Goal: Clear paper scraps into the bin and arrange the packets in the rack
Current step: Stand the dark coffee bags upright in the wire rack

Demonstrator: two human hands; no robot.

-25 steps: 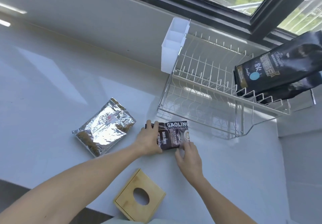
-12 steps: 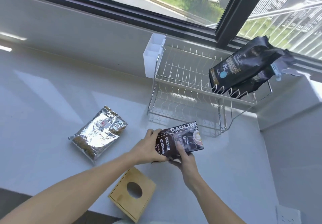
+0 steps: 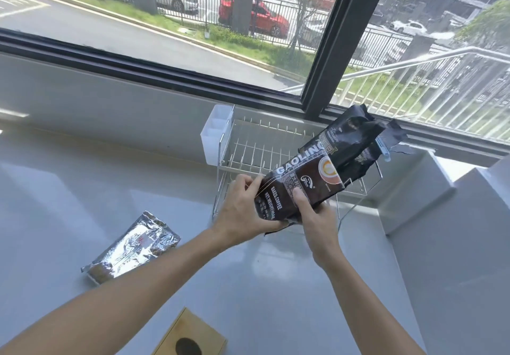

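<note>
Both hands hold a dark brown coffee packet (image 3: 300, 186) in the air just in front of the wire rack (image 3: 254, 147). My left hand (image 3: 242, 208) grips its lower left edge and my right hand (image 3: 314, 214) holds its bottom with the thumb on the front. The packet tilts up to the right, its top over the rack's front rail. Two black packets (image 3: 356, 139) lean in the right end of the rack. A silver foil packet (image 3: 132, 247) lies flat on the white counter to the left.
A wooden box with a round hole (image 3: 190, 338) sits at the near edge of the counter. A white plastic holder (image 3: 215, 134) hangs on the rack's left end. A window runs behind, and a raised white ledge (image 3: 414, 183) stands to the right.
The brown packet has been lifted off the counter and carried up and to the right toward the rack, held by both hands. The view has tilted upward.
</note>
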